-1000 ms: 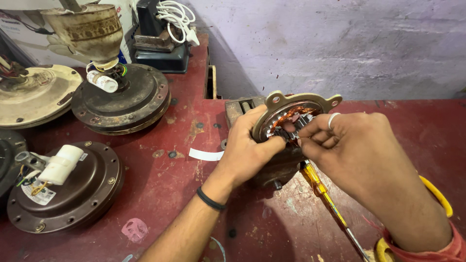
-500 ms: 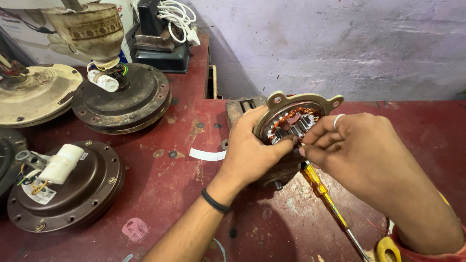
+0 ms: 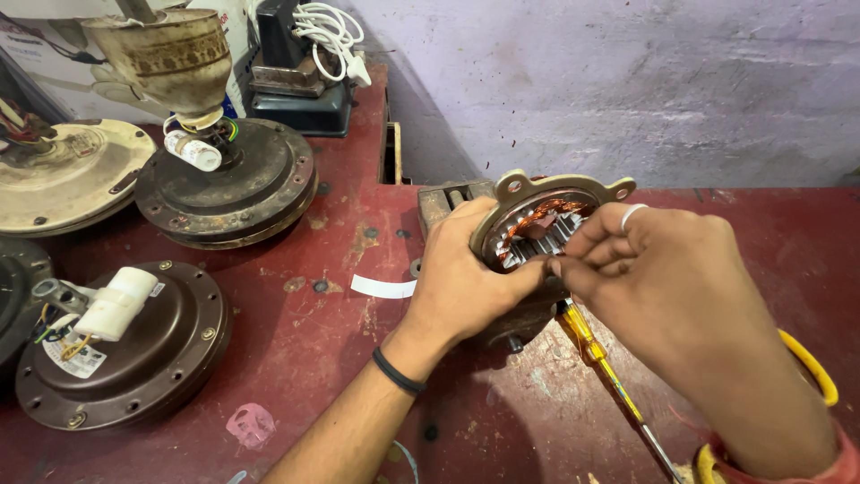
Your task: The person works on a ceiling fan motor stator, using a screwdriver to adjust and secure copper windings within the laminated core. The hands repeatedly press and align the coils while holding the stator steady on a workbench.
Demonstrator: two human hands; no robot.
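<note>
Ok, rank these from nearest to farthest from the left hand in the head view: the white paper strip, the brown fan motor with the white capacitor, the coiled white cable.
1. White paper strip, just left of the left hand.
2. Brown fan motor, lower left on the table.
3. Coiled white cable, far back on the dark box.

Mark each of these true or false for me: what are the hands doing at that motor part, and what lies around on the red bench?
1. Both hands work at the motor stator. True.
2. The left hand wears a ring. False: the right hand wears it; the left wrist has a black band.
3. A yellow-handled screwdriver lies under the right hand. True.
4. The white paper strip lies on a fan motor. False: it lies on the red bench.
</note>
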